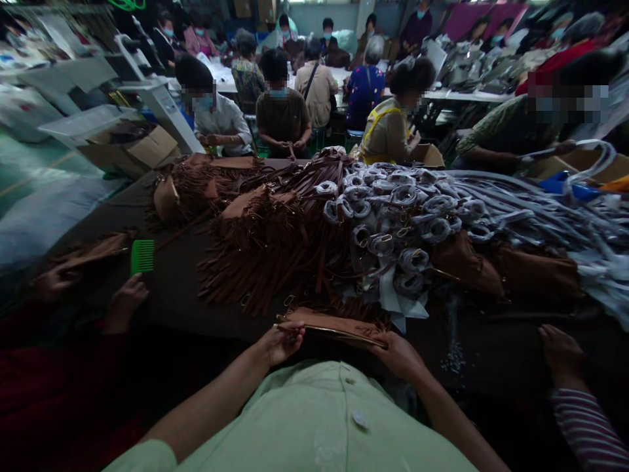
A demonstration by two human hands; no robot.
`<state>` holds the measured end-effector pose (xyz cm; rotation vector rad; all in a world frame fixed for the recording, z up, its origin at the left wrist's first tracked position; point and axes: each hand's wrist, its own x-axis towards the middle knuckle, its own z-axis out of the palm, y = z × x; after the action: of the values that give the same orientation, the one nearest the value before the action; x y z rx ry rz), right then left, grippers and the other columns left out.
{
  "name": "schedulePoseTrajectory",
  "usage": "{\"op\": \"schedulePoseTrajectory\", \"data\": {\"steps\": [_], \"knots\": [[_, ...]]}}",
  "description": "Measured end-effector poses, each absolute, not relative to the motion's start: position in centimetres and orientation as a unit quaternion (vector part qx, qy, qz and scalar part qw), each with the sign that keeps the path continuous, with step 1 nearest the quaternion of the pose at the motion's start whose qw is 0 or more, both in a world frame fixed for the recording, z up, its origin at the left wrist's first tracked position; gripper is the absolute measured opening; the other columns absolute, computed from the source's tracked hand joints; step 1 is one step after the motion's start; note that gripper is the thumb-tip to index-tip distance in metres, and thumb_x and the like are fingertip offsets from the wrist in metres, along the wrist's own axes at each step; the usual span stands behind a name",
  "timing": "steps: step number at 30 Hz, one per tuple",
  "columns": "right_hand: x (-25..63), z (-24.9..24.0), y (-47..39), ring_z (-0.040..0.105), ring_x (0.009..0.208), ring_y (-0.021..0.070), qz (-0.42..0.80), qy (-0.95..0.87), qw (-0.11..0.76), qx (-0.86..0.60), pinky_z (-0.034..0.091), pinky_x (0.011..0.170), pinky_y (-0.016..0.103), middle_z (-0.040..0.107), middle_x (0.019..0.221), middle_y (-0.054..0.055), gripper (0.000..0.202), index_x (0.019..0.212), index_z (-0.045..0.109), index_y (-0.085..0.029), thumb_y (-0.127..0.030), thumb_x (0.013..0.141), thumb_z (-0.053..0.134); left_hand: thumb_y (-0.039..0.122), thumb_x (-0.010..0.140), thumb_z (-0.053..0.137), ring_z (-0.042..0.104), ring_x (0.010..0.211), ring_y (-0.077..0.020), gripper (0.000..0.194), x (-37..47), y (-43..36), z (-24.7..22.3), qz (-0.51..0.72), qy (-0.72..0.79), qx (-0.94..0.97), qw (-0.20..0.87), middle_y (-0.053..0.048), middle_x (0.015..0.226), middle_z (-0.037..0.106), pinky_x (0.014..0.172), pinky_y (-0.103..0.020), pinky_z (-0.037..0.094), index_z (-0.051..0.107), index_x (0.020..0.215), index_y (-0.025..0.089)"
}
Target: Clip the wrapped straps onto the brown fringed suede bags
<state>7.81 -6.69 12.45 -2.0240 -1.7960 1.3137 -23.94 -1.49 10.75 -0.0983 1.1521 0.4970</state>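
Right in front of my body is a brown fringed bag (334, 322) with a gold zipper along its near edge. My left hand (285, 342) is closed at the bag's left end, its thumb and fingers pinching near the zipper end; the exact part between them is too dark to make out. Gripping the right end of the same bag is my right hand (399, 355), with its fingertips partly hidden behind the bag. Just beyond lies a heap of brown fringed bags (265, 242), their strips hanging toward me.
Plastic-wrapped coiled straps (393, 203) pile up at right of centre, beside more brown bags (466, 265). At left, a co-worker's hand (128, 298) holds a green comb (142, 256). Another co-worker's hand (563, 354) rests at right. Several people sit across the dark table (171, 295).
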Motion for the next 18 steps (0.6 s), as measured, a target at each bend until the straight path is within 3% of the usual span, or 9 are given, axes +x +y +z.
{"op": "schedulePoseTrajectory", "data": {"steps": [4,9,11,15,16,18], "knots": [[8.3,10.8,-6.9,0.056,0.054,0.0150,0.457,-0.533,0.075,-0.708,0.039,0.054,0.023,0.064,0.058,0.002,0.045,0.071,0.069,-0.017,-0.048,0.083,0.040,0.013,0.074,0.066,0.059,0.048,-0.0084,0.008,-24.3,-1.2,10.5,0.231,0.529,-0.053,0.814,-0.001,0.063,0.064,0.046,-0.017,0.049,0.058,0.076,0.010],[7.7,10.7,-6.8,0.063,0.085,0.0186,0.393,-0.567,0.093,-0.718,0.044,0.075,0.026,0.070,0.092,0.006,0.041,0.094,0.069,-0.021,-0.044,0.086,0.036,0.025,0.080,0.061,0.060,0.055,-0.0098,0.015,-26.6,-0.4,10.9,0.223,0.575,0.019,0.787,-0.003,0.069,0.065,0.053,-0.020,0.050,0.059,0.080,0.011],[7.1,11.0,-6.7,0.062,0.093,0.0197,0.345,-0.584,0.054,-0.733,0.043,0.080,0.027,0.069,0.101,0.008,0.042,0.103,0.067,-0.020,-0.041,0.088,0.033,0.033,0.079,0.060,0.062,0.063,-0.0139,0.023,-27.5,-0.3,12.1,0.215,0.655,0.142,0.710,-0.006,0.078,0.065,0.057,-0.023,0.050,0.059,0.085,0.012],[6.0,11.0,-7.1,0.063,0.091,0.0206,0.264,-0.627,-0.004,-0.733,0.044,0.078,0.028,0.068,0.100,0.012,0.043,0.110,0.063,-0.017,-0.036,0.091,0.029,0.034,0.077,0.059,0.058,0.091,-0.0202,0.025,-26.3,-1.2,15.2,0.341,0.711,0.451,0.417,-0.008,0.096,0.061,0.078,-0.028,0.046,0.059,0.095,0.017],[5.7,10.9,-7.2,0.064,0.090,0.0207,0.247,-0.636,-0.013,-0.731,0.044,0.077,0.028,0.068,0.100,0.012,0.042,0.110,0.062,-0.016,-0.035,0.092,0.029,0.033,0.077,0.059,0.056,0.094,-0.0208,0.022,-25.0,-1.6,15.5,0.345,0.670,0.523,0.398,-0.007,0.096,0.061,0.083,-0.029,0.044,0.060,0.094,0.019],[5.4,10.7,-7.4,0.064,0.087,0.0208,0.221,-0.653,-0.027,-0.724,0.044,0.075,0.028,0.068,0.101,0.012,0.040,0.110,0.061,-0.017,-0.032,0.092,0.029,0.028,0.074,0.061,0.056,0.091,-0.0215,0.014,-21.6,-2.5,15.3,0.265,0.522,0.668,0.459,-0.006,0.090,0.062,0.086,-0.031,0.041,0.062,0.086,0.021]]}}
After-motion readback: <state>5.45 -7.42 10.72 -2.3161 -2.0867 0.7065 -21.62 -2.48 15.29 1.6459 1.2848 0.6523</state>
